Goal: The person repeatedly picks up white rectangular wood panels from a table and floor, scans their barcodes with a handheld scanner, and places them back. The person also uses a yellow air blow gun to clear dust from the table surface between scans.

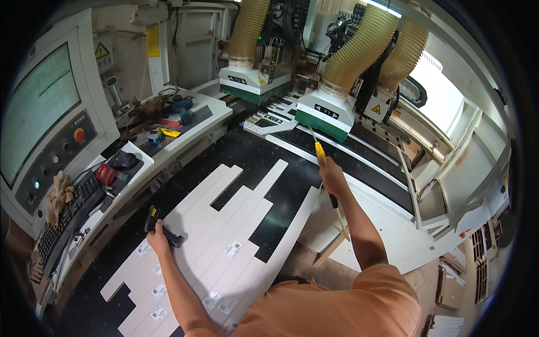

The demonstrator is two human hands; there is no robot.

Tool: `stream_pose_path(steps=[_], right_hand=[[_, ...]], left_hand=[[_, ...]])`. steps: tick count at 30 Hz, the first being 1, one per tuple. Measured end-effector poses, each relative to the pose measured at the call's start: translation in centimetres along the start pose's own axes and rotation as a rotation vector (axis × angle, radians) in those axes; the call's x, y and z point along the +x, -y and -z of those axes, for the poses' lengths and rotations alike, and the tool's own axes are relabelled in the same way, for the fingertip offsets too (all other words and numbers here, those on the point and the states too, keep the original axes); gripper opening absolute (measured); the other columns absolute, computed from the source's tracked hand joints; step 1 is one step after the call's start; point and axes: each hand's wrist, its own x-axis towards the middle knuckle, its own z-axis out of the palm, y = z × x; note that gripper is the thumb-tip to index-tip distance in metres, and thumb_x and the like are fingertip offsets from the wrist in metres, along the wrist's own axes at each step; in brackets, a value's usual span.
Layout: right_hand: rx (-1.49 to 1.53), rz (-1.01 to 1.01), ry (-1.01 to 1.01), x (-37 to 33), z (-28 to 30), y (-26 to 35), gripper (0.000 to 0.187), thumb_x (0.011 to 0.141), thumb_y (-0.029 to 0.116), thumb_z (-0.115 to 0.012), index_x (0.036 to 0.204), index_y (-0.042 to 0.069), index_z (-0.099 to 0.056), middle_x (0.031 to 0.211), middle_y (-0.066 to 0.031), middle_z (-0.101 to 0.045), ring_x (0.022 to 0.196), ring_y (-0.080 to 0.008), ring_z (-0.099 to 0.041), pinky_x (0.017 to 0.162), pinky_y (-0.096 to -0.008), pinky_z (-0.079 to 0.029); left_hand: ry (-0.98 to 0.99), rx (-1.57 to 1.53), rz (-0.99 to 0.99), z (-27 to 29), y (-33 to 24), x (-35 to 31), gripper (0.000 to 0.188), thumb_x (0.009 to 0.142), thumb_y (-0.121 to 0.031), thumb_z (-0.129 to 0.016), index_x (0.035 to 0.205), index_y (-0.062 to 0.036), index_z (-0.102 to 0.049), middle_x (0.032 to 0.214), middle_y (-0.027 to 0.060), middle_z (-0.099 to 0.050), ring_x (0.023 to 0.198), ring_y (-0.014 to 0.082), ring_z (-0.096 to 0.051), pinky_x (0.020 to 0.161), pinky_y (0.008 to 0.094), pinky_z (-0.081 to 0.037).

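Observation:
My left hand (159, 240) is wrapped round the grip of a black handheld barcode scanner (152, 215), above the left edge of the boards. In my right hand (333, 175) is a yellow and black air blow gun (319, 149). Its thin nozzle points away from me toward a white and green machine head (325, 115), and a thin yellowish hose (342, 224) hangs below my hand. Pale strip-like boards (208, 230) lie side by side on the black bed (281, 216) before me, staggered at their ends. Several carry white printed labels (232, 249).
A control panel with a screen (42, 106) and red button (79, 135) stands left, above a keyboard (70, 210). Tools lie on a side shelf (205, 115). Ribbed hoses (362, 48) rise from the machine heads. A white machine table (373, 238) borders the right, beside leaning panels (449, 286).

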Motion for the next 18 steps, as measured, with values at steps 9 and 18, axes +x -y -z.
stream_pose_path(steps=[9,18], right_hand=[[0.236,-0.183,0.957,-11.7,-3.9,1.3,0.056,0.108,0.051,-0.037,0.098,0.004,-0.065,0.060,-0.0038,-0.051,0.045,-0.0108,-0.047,0.047,-0.0289,-0.041],[0.062,-0.053,0.346,-17.5,-7.5,-5.9,0.047,0.108,0.043,-0.041,0.104,-0.002,-0.055,0.082,-0.0267,-0.064,0.080,-0.0477,-0.064,0.072,-0.0516,-0.048]], left_hand=[[0.018,-0.026,-0.014,0.1,-0.4,-0.1,0.047,0.086,-0.036,-0.076,0.078,0.0082,-0.064,0.068,0.0011,-0.054,0.064,0.0133,-0.048,0.061,0.0336,-0.041],[0.017,-0.036,-0.017,0.0,0.3,0.3,0.046,0.087,-0.035,-0.076,0.078,0.0089,-0.066,0.067,0.0010,-0.056,0.063,0.0128,-0.049,0.060,0.0336,-0.041]])
